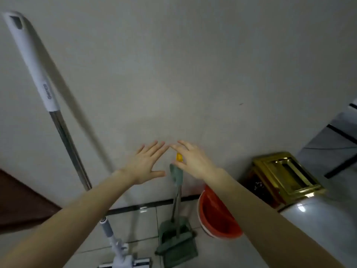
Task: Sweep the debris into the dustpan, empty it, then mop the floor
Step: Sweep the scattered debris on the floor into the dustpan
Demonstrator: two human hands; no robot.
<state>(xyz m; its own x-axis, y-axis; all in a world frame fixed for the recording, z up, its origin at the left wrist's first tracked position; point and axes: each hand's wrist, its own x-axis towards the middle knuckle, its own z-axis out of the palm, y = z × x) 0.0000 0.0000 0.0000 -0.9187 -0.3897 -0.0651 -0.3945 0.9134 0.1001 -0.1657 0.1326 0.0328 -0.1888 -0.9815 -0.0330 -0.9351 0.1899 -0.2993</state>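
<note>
Both my arms reach forward toward the wall. My left hand point(146, 163) is spread flat with nothing in it. The fingers of my right hand point(191, 159) are straight, and the hand lies against the yellow tip point(179, 157) of a grey-green handle point(176, 176); whether it touches the tip is unclear. That handle runs down to the green dustpan point(176, 246), which stands on the floor against the wall. The mop point(38, 74), with a white grip and a steel pole, leans on the wall at the left. Its white head point(123, 263) rests on the tiles at the bottom.
A red basin point(218, 217) leans against the wall right of the dustpan. A gold-coloured bin point(286, 175) stands in the corner farther right. A dark brown door point(19, 202) is at the left edge. Pale floor tiles point(135, 225) meet a black baseboard.
</note>
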